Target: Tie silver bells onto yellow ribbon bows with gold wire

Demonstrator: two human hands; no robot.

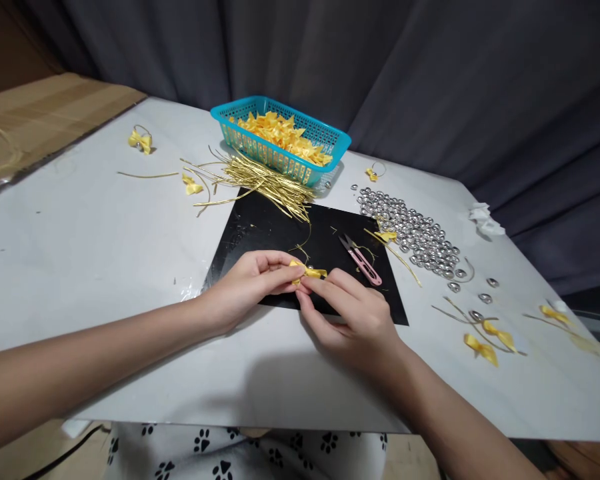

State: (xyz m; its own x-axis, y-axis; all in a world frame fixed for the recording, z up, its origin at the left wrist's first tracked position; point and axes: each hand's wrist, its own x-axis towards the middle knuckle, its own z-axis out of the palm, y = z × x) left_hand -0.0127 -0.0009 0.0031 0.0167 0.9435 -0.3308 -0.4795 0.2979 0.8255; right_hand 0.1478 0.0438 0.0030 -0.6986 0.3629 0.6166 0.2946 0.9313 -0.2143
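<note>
Both my hands meet over the front of a black mat (280, 233), pinching one small yellow ribbon bow (314, 272). My left hand (260, 277) grips the bow's left side between thumb and forefinger. From the right, my right hand (353, 310) holds it with thumb and fingertips closed. A thin gold cord (306, 253) rises from the bow, and a tiny shiny bit shows at its middle; the fingers hide the rest. Right of the hands, pink-handled thread snips (361, 260) lie on the mat.
Behind the mat, a turquoise basket (340, 143) holds many yellow bows, with a bundle of gold cords (265, 183) before it. Silver beads (410, 230) spread at right. Loose bows (480, 348) and cords lie nearer. A finished-looking bow ring (141, 140) sits at far left.
</note>
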